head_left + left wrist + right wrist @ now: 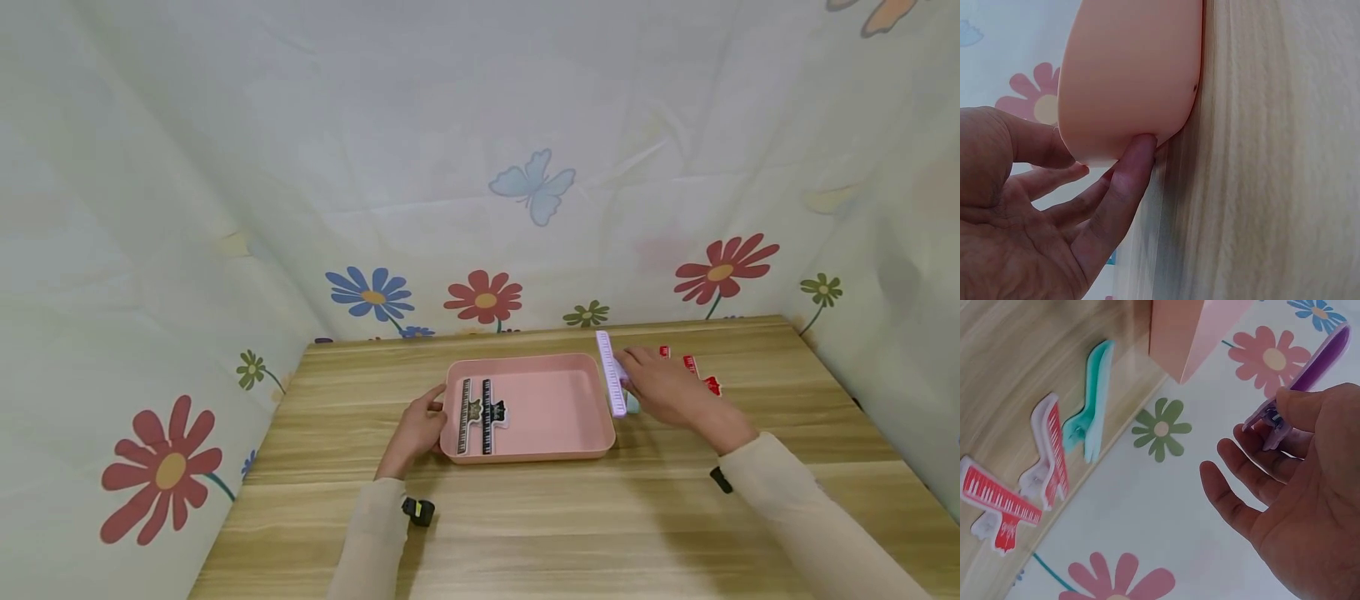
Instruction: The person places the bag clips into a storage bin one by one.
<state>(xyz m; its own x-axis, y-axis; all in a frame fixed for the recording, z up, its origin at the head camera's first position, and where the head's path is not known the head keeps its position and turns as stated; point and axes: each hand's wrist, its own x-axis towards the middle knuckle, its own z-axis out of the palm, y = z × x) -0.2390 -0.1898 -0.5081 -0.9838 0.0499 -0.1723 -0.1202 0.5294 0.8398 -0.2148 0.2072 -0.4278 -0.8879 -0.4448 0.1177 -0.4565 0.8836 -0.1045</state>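
A purple clip (611, 375) with a piano-key pattern is pinched between the thumb and fingers of my right hand (660, 385). It is raised over the right end of the shallow pink tray (551, 457); the right wrist view shows its spring side (1270, 417). My left hand (414, 427) holds the tray's left end, fingertips against the outer wall (1129, 81) in the left wrist view. Inside the tray, toward the left, a dark gold-toned clip (465, 417) and a black clip (489, 417) lie side by side.
A teal clip (1094, 400) lies on the wooden table (525, 533) just right of the tray, partly hidden by my right hand in the head view. Two red clips, one lengthwise (1054, 450) and one broadside (1000, 494), lie farther right. A flowered cloth (420, 250) hangs behind the table.
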